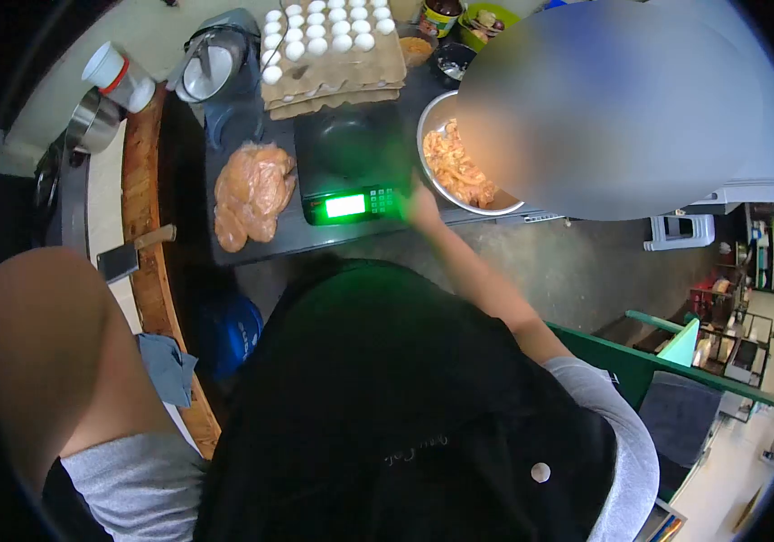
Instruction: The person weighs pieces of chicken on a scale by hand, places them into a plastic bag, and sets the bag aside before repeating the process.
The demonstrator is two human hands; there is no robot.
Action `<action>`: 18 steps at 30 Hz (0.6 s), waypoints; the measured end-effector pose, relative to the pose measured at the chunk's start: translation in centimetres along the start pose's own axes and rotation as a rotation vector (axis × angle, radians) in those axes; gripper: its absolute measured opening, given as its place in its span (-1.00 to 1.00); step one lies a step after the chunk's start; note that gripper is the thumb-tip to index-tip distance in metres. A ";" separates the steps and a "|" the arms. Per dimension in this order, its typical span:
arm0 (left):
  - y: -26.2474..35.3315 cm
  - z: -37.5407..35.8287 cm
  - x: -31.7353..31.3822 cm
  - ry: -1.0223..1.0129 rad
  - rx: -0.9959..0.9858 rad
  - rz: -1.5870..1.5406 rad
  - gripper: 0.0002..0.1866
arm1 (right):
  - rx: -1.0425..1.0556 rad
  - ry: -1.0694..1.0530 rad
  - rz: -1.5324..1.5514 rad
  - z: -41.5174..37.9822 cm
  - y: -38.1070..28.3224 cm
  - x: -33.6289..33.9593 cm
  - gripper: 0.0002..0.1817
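Note:
My right hand (416, 204) is at the right front corner of a black digital kitchen scale (342, 149), beside its keypad. The hand is blurred, so its fingers cannot be made out. The scale's display (345, 206) glows bright green-white. Left of the scale lies a clear plastic bag of pale raw meat (253, 194). A steel bowl (426, 167) on the right holds orange-coated meat pieces (459, 170), partly covered by a large blurred patch. My left arm (39, 343) is bent up at the left side, with its hand out of view.
Stacked egg trays (337, 86) with white eggs stand behind the scale. A cleaver (125, 260) rests on the wooden ledge at left, near a grey cloth (168, 361). A black bowl (453, 61) and green container (486, 23) sit at the back. A pale stool (680, 232) stands beyond.

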State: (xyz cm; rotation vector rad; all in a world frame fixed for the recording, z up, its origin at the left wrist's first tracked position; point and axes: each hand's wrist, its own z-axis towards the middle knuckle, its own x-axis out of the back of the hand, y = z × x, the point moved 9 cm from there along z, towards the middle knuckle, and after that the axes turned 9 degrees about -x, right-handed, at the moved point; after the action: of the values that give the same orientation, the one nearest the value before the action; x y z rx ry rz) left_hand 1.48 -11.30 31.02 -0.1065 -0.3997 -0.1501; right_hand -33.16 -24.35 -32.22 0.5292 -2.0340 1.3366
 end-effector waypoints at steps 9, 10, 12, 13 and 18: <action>-17.9 -10.6 -5.9 0.263 0.538 -0.108 -0.57 | 0.005 0.059 -0.088 -6.6 -5.4 12.1 -0.68; -20.9 -16.0 -9.6 0.243 0.776 -0.197 -0.57 | -0.040 0.174 0.026 -6.5 -4.7 14.6 -0.67; -23.1 -29.7 -17.3 -0.028 1.223 -0.260 -0.61 | -0.006 0.333 -0.066 -3.8 -1.1 18.1 -0.68; -21.2 -33.5 -21.4 -0.144 1.458 -0.356 -0.68 | 0.010 0.400 -0.098 -2.8 0.2 19.6 -0.69; -11.7 -43.6 -33.9 -0.295 1.716 -0.840 -0.73 | 0.026 0.128 -0.366 3.0 4.7 18.4 -0.82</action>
State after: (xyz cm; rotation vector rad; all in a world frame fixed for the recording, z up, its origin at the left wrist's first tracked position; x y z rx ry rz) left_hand -14.83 -24.31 -21.43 1.7685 -0.7323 -0.5700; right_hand -50.18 -24.98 -23.23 0.7661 -1.7180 1.1452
